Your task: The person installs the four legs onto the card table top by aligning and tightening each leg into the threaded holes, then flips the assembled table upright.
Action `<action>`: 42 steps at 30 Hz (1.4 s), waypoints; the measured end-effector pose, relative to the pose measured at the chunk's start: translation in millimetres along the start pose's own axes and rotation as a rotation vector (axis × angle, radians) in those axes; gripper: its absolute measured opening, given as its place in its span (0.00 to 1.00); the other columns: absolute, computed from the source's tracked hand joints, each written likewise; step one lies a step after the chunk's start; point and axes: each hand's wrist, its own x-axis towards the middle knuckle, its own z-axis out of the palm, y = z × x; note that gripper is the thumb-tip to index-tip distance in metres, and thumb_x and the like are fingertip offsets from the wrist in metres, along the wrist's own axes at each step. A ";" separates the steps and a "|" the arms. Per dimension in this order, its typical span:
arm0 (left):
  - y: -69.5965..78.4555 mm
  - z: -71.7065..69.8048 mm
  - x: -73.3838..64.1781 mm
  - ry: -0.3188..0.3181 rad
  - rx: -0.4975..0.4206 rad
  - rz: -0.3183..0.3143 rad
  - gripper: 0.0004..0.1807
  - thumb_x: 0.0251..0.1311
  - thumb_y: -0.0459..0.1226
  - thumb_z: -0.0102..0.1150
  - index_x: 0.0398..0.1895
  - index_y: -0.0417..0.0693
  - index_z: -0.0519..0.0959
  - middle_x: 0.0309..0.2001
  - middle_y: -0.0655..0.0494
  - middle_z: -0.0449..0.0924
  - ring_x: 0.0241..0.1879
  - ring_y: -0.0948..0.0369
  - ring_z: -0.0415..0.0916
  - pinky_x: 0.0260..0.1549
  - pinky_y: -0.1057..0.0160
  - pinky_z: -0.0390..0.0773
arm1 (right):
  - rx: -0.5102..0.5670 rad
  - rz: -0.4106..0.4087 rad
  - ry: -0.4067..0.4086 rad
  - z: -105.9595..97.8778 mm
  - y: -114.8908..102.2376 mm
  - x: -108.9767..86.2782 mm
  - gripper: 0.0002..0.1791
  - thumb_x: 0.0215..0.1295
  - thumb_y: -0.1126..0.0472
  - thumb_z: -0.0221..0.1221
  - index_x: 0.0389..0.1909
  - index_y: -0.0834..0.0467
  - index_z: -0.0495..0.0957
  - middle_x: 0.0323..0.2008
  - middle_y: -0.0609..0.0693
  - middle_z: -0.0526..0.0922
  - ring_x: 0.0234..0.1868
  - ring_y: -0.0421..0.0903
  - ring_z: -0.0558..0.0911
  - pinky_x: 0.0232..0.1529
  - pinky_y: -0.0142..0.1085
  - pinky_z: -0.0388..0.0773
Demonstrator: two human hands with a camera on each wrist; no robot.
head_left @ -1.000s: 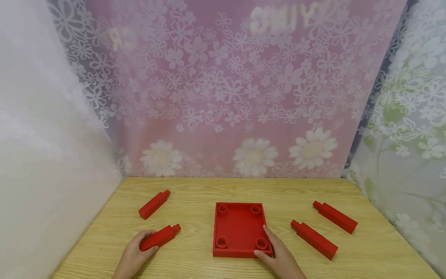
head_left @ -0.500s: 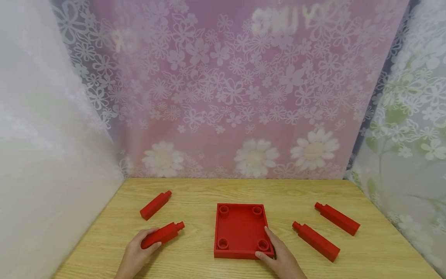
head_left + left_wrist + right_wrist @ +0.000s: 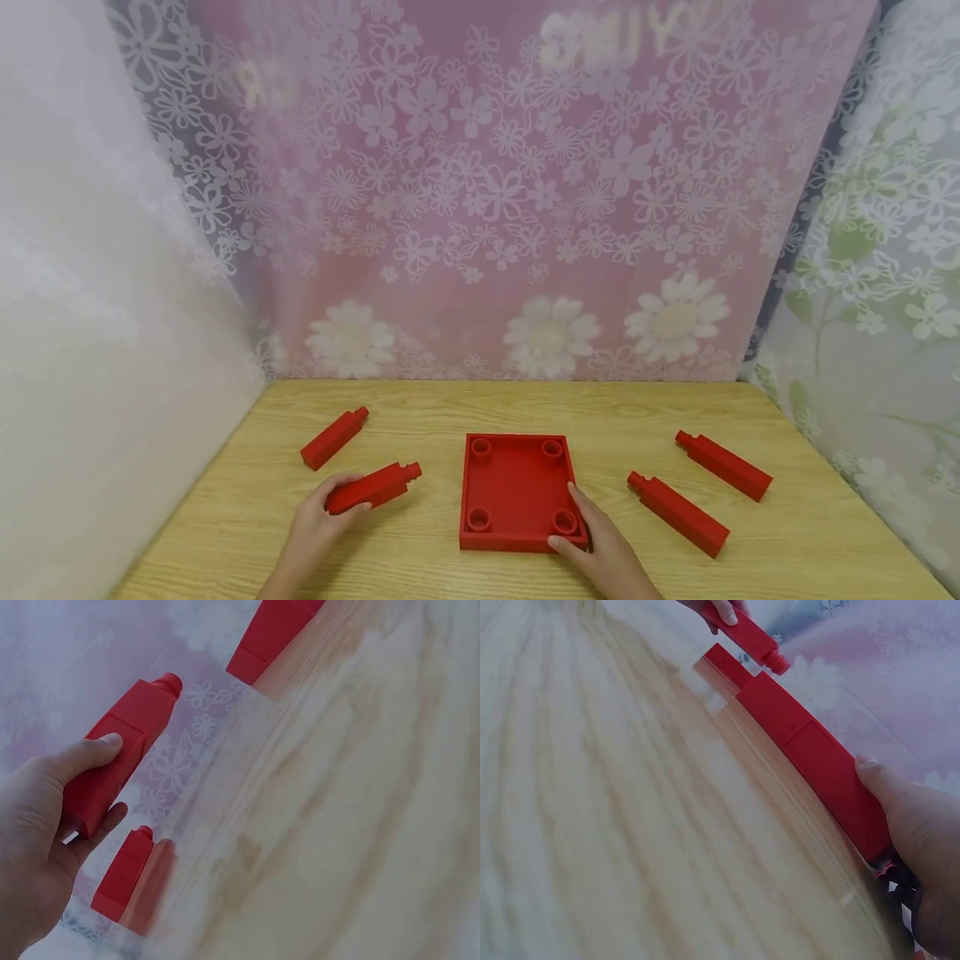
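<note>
L grip (image 3: 318, 518) clamped on red peg (image 3: 378, 486) at plain end, prob leaving tip (image 3: 412, 472) free; R grip (image 3: 609, 546) pinches red tray (image 3: 504, 543) near-right, prob steadying it

a small booth screened off with sheets
through the head camera i see a light wood-grain table (image 3: 435, 408) closed in on three sides; a pink curtain (image 3: 480, 250) behind it carries white daisies (image 3: 551, 335), flower outlines and pale lettering (image 3: 603, 42) too faint for me to read; a pale sheet (image 3: 135, 333) walls the left, a leaf-print sheet (image 3: 877, 350) the right; the prints look homely, but whether this is a home or a studio i cannot tell
</note>
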 end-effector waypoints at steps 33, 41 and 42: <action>44.7 45.1 48.7 -0.034 -0.153 0.056 0.26 0.45 0.41 0.71 0.48 0.43 0.74 0.42 0.51 0.77 0.36 0.57 0.74 0.30 0.65 0.75 | 0.012 -0.001 -0.004 -0.6 -1.4 -0.8 0.50 0.52 0.35 0.59 0.69 0.59 0.55 0.64 0.61 0.60 0.62 0.63 0.61 0.54 0.59 0.61; 53.5 54.3 59.7 -0.005 -0.178 0.043 0.28 0.43 0.43 0.72 0.48 0.42 0.75 0.38 0.52 0.78 0.35 0.58 0.74 0.31 0.64 0.75 | 0.020 0.008 -0.007 -1.3 -2.5 -1.1 0.50 0.52 0.35 0.59 0.69 0.59 0.55 0.64 0.62 0.60 0.62 0.63 0.60 0.54 0.59 0.61; 54.6 55.4 61.0 -0.001 -0.178 0.049 0.27 0.43 0.44 0.72 0.47 0.43 0.75 0.38 0.52 0.78 0.34 0.58 0.74 0.31 0.64 0.75 | 0.020 0.009 -0.007 -1.3 -2.5 -1.0 0.50 0.52 0.35 0.59 0.69 0.59 0.55 0.64 0.61 0.60 0.62 0.63 0.60 0.54 0.59 0.61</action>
